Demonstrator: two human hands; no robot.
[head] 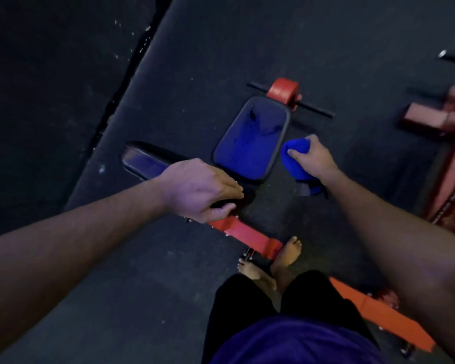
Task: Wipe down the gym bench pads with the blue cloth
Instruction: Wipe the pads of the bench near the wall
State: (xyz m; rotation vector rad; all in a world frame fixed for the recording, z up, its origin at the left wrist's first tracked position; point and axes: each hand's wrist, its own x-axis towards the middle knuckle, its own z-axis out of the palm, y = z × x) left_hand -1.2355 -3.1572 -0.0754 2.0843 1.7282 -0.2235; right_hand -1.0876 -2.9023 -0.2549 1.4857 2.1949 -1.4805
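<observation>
Two bench pads in view: seat pad [250,143] at frame centre, long back pad [147,161] to its left. One blue cloth [296,164], bunched in right hand [310,158], just right of seat pad. Left hand [200,190] grips back pad's near end. Two bare feet [286,253] below.

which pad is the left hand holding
The long narrow pad, left of the wide seat pad; the left hand grips its near end.
</observation>
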